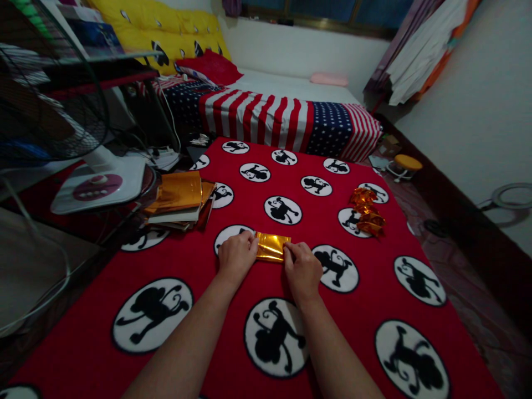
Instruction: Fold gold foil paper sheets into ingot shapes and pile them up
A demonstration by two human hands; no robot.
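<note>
A red cloth (353, 321) printed with black monkeys in white circles spread over most of the view. Beyond its far edge stood a bed (266, 119) draped in stars and stripes, and to the left a fan rested on its white base (128, 177). On the cloth's left edge lay a stack of gold sheets (178, 191), ahead and to the left of the left hand (239, 252). Over on the right, well apart from the stack, sat some crumpled gold foil (368, 213), ahead and to the right of the right hand (305, 269). So the left hand was the nearer to the stack, the right hand to the crumpled pieces.

Between the two hands, near the middle of the cloth, lay the smallest item, a folded gold foil (272, 247). It was flat and shiny, its longer axis running side to side, from one hand across to the other. The left hand's fingers were drawn together on its left end; the right hand was narrowed to a pinch at its right edge. Both were touching it, neither nearer than the other.
</note>
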